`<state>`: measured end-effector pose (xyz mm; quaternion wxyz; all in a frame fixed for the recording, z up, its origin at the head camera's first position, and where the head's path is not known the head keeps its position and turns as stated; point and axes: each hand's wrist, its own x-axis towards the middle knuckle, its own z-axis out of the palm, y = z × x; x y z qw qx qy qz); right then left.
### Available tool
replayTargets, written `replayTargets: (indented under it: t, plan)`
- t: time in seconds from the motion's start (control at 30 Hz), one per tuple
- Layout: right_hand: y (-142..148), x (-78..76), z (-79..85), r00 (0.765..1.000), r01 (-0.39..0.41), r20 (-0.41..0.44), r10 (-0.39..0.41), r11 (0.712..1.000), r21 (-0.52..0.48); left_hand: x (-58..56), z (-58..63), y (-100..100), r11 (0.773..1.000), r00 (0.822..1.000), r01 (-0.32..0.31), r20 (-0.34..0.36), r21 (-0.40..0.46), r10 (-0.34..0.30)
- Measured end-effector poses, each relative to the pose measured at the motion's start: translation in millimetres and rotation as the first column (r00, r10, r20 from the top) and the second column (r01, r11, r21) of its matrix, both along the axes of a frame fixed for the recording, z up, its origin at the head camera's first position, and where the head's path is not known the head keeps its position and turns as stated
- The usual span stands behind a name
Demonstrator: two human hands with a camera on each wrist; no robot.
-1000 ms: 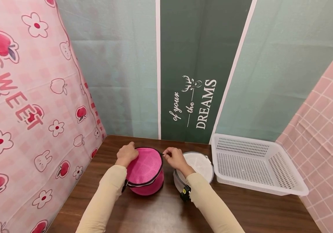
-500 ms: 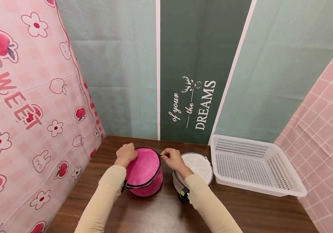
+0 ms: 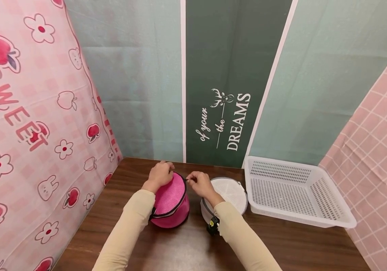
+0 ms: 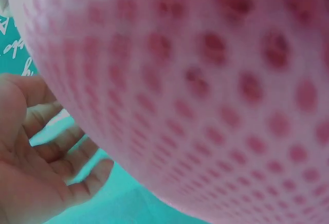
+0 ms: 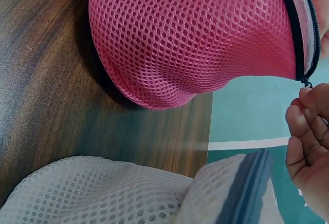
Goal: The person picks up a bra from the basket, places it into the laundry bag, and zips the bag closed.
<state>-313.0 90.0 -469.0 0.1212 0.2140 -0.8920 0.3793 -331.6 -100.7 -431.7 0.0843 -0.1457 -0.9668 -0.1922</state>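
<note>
A round pink mesh laundry bag (image 3: 170, 197) with a black zipper rim stands on the table, its lid tilted. My right hand (image 3: 200, 183) pinches the zipper pull (image 5: 307, 84) at the bag's right rim, seen close up in the right wrist view. My left hand (image 3: 161, 174) lies at the far left rim of the lid. In the left wrist view its fingers (image 4: 90, 178) are loosely bent beside the pink mesh, and the mesh hides part of the hand. Partly behind my right wrist stands a white mesh laundry bag (image 3: 230, 194) with a grey rim.
A white plastic basket (image 3: 302, 218) with slotted walls stands at the right of the brown wooden table (image 3: 180, 250). Printed cloths hang behind and on both sides, close to the table's edges.
My left hand has moved right and slightly away along the pink bag's rim, its fingers now spread less tightly. My right hand stays at the zipper pull.
</note>
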Motion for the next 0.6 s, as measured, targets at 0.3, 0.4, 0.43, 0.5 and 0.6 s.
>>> replayTargets:
  t: [0.3, 0.4, 0.43, 0.5, 0.6]
  plan:
    - [0.6, -1.7, 0.9, 1.0, -0.003, -0.013, 0.003, 1.0, 0.006, -0.9, -1.5, 8.4, 0.984, 0.983, 0.167, 0.087, -0.065, -0.162]
    - [0.8, -0.6, 1.4, 1.0, -0.002, -0.013, 0.003, 1.0, 0.011, -0.5, -3.1, 9.8, 0.982, 0.983, 0.162, 0.098, -0.092, -0.153]
    - [0.8, -0.4, 1.1, 1.0, -0.005, -0.016, 0.005, 1.0, 0.011, 0.0, -3.5, 9.6, 0.983, 0.984, 0.161, 0.09, -0.092, -0.152]
    - [1.0, 0.2, 0.7, 1.0, -0.012, -0.017, 0.012, 1.0, 0.006, 0.8, -4.0, 9.2, 0.984, 0.986, 0.156, 0.076, -0.087, -0.15]
    - [1.4, 0.6, -0.5, 1.0, -0.019, -0.02, 0.019, 1.0, -0.003, 1.5, -4.1, 9.1, 0.985, 0.987, 0.152, 0.065, -0.087, -0.146]
